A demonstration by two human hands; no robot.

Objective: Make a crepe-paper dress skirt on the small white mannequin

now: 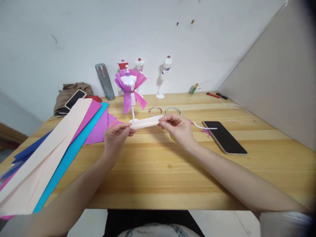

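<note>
Strip in hand: one, pale pink paper [146, 122], held above the wooden table [170, 181], just in front of the foot of the nearest dress form.
Left hand [117, 133]: one, thumb and fingers pinching the strip's left end.
Right hand [179, 130]: one, thumb and fingertips closed on the other end, so the strip stretches between the two hands.
Dress forms: four by my count, all upright; the front one [128, 80] wears ruffled purple paper [140, 78] tied at the waist, and three more stand behind it near the wall, one with a red top [122, 65], one partly hidden, one [167, 62] apart to the right.
Phones: two, one [76, 98] leaning at the brown cloth [74, 89], the other [224, 137] flat at the right with one thin white strip [206, 127] across it.
Flask: one, grey [105, 82], at the back left.
Rings: two [155, 114] side by side behind the hands; something yellow shows under the right hand, too covered for me to name.
Loose paper: pale pink, magenta, teal [74, 153], purple [98, 130] and blue at the left; the sheets overlap, so I cannot count them.
</note>
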